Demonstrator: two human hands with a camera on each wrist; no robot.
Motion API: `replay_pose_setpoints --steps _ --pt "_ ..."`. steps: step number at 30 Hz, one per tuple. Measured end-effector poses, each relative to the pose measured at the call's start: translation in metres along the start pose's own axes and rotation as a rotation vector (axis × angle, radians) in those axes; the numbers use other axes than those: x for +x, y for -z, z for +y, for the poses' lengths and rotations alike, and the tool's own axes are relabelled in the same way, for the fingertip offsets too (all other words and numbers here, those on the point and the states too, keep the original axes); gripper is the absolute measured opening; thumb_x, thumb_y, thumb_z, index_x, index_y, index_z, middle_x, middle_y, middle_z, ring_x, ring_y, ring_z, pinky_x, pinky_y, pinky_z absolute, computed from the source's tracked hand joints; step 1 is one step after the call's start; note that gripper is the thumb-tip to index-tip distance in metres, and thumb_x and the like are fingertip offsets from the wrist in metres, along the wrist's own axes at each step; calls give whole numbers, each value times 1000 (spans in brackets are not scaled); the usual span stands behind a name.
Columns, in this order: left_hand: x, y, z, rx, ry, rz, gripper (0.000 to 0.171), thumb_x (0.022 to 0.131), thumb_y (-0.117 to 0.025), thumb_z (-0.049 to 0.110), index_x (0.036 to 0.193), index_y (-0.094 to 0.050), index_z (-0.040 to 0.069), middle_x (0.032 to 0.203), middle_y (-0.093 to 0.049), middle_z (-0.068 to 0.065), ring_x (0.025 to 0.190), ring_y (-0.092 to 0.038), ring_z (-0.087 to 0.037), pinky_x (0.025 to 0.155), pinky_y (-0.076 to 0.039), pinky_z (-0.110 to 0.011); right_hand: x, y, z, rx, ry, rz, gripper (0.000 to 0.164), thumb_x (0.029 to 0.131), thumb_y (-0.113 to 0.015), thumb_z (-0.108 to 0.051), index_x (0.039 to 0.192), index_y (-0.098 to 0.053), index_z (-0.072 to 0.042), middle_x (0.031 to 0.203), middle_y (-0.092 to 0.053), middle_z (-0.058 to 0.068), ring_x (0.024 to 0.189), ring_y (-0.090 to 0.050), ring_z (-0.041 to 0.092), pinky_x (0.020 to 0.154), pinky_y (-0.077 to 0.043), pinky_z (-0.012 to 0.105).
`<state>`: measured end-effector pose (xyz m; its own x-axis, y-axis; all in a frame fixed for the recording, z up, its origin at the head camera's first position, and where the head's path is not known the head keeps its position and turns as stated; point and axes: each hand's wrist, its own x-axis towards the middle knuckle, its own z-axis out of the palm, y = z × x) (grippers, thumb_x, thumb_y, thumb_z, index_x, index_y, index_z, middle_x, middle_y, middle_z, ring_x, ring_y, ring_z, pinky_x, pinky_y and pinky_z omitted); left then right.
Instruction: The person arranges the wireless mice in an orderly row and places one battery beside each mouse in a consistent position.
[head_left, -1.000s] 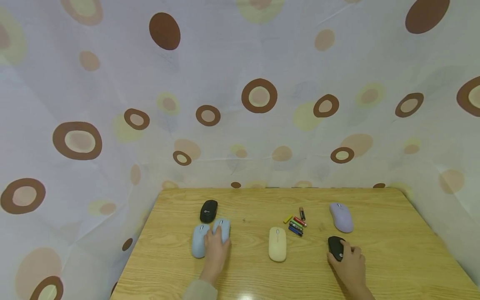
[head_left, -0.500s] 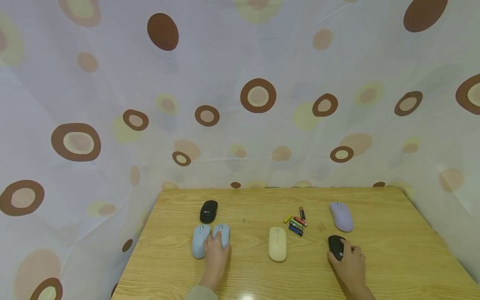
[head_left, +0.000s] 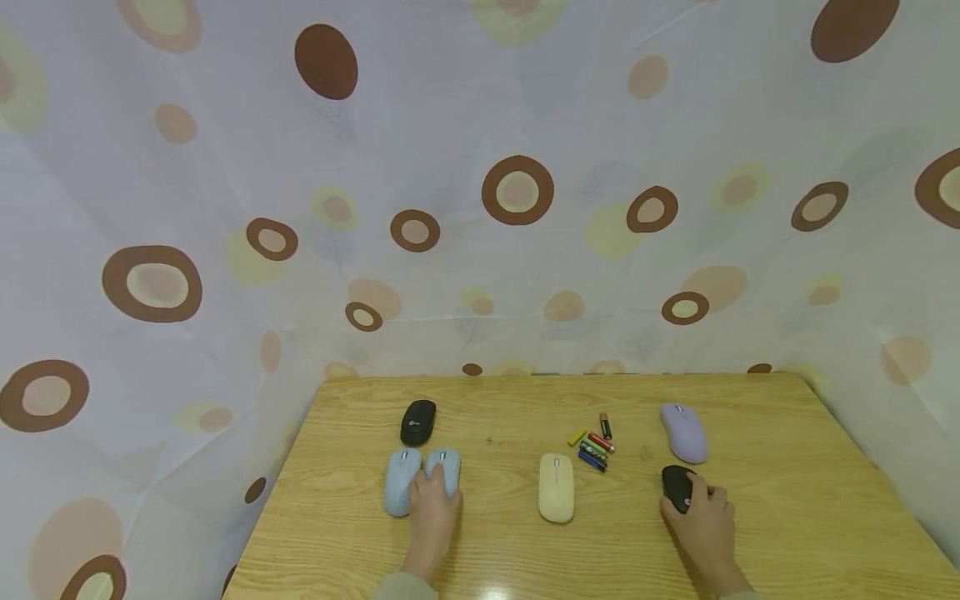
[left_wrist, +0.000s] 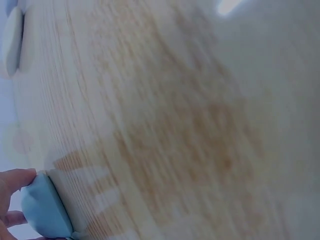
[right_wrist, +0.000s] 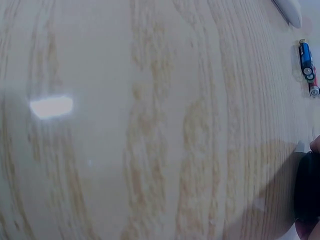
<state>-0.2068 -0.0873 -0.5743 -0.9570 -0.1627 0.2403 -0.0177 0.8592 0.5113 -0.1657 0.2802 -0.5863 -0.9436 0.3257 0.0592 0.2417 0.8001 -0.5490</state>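
Near the left of the table, my left hand (head_left: 432,504) grips a light blue mouse (head_left: 448,468) between thumb and fingers. A second light blue mouse (head_left: 401,483) lies close beside it on the left, and a black mouse (head_left: 417,422) sits just behind the pair. In the left wrist view the gripped blue mouse (left_wrist: 46,207) shows at the lower left. On the right side, my right hand (head_left: 707,525) holds another black mouse (head_left: 678,487) by its sides, partly covering it. A lilac mouse (head_left: 684,433) lies just beyond that hand.
A cream yellow mouse (head_left: 556,488) lies between the two hands. Behind it to the right is a small cluster of coloured batteries (head_left: 593,450), with one black-and-copper battery (head_left: 605,427) lying apart. A dotted cloth (head_left: 517,267) hangs behind the wooden table (head_left: 495,542).
My left hand has drawn its light blue mouse toward me, level with the other blue one. In the last half second my right hand has shifted its black mouse slightly away and rightward.
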Motion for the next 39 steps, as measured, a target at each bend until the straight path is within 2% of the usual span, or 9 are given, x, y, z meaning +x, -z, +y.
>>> replay_pose_setpoints --steps 8,12,15,17,19,24,31,39 --pt "-2 1 2 19 -23 14 49 68 -79 10 109 -57 -7 98 -52 -29 92 -52 -42 76 -49 -46 2 2 0 -9 -15 -33 64 83 -60 -26 128 -30 9 113 -29 41 99 -34 57 72 -36 58" --pt "-1 2 4 41 -7 -16 51 69 -78 11 110 -56 -7 98 -52 -29 93 -53 -41 76 -49 -45 10 8 0 -55 -36 -45 73 84 -58 -39 131 -29 8 118 -31 42 103 -35 60 76 -35 63" --pt "-1 1 4 52 -1 -25 51 68 -79 12 111 -56 -6 98 -52 -29 94 -53 -41 76 -49 -45 22 16 2 -58 -19 -18 76 86 -54 -47 132 -29 8 119 -32 43 102 -37 61 75 -36 66" --pt "-1 1 5 51 -4 -16 52 68 -79 12 110 -56 -6 97 -53 -29 93 -53 -41 76 -49 -45 32 22 3 -36 10 -5 73 88 -53 -44 132 -28 9 120 -31 44 102 -36 62 74 -36 67" --pt "-2 0 5 49 -7 -6 51 67 -79 11 109 -56 -6 96 -53 -28 91 -53 -41 75 -49 -44 42 28 2 5 48 14 68 88 -55 -35 132 -29 10 119 -30 44 101 -37 61 73 -38 65" --pt "-2 0 5 42 -11 9 50 67 -80 10 108 -57 -6 94 -53 -27 89 -53 -40 73 -49 -44 65 40 -2 63 119 -22 66 87 -57 -19 133 -23 14 119 -26 47 101 -34 61 75 -36 64" --pt "-2 -1 5 47 -17 32 49 65 -81 9 105 -57 -5 91 -53 -26 85 -53 -39 70 -49 -43 86 42 -4 57 87 -122 65 88 -52 -21 134 -19 12 119 -24 48 100 -34 62 76 -35 64" --pt "0 0 5 55 1 26 48 64 -81 9 103 -56 -4 88 -52 -25 84 -53 -38 68 -49 -43 87 39 -16 78 68 -157 65 85 -53 -16 135 -22 9 122 -22 47 100 -34 62 76 -35 64"
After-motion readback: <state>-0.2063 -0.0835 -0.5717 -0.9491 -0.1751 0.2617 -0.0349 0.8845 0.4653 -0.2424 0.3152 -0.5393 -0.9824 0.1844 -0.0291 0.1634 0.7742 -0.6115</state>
